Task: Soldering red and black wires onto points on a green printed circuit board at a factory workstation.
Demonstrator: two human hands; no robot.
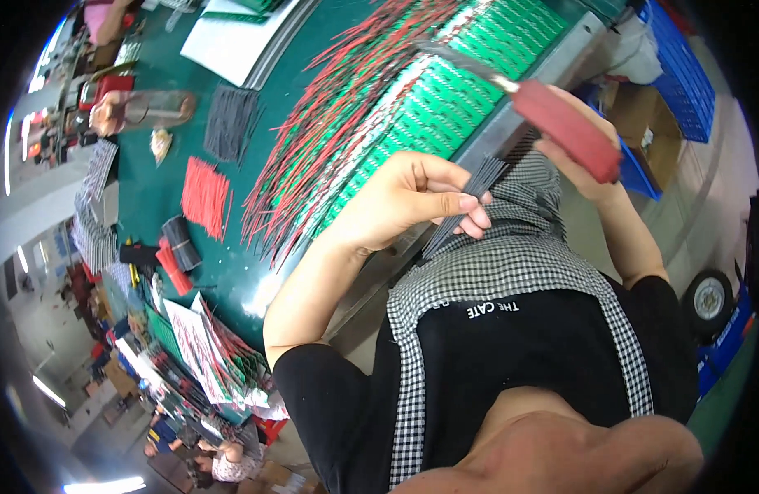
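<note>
The landmark is the green circuit board panel [445,90], which lies tilted across the green worktable [157,206] and carries rows of red and dark leads fanning off its lower-left edge.

**Work item.** A thin bundle of dark wires [466,202] sits just below the panel's near edge, over the checked apron [511,263]. The strands are slim and light, and judged to be springy rather than stiff: they are likely to splay or slide past one another if held loosely. The best hold appears to be a pinch close to the upper end, where the strands are gathered, so that the free lower ends stay aligned.

**Left hand.** The left hand [404,202] is just below the panel. Its fingers are curled in, thumb pressed against the fingertips, gripping the wire bundle near its top. The bundle runs down and leftwards from the grip, hanging free.

**Right hand.** The right hand [581,156] is to the right of the panel's near corner. It is closed around the red handle of a tool [560,123]. The metal front end of the tool points up-left onto the panel surface; its tip is blurred and its kind cannot be told. The handle looks rigid and thick enough for a full-hand grip.

**Surroundings.** Left of the panel lie a cut batch of red wires [206,198], a batch of dark wires [229,122], and tied rolls of black and red wire [175,251]. Further stacked boards [223,354] lie below-left of the panel.
</note>
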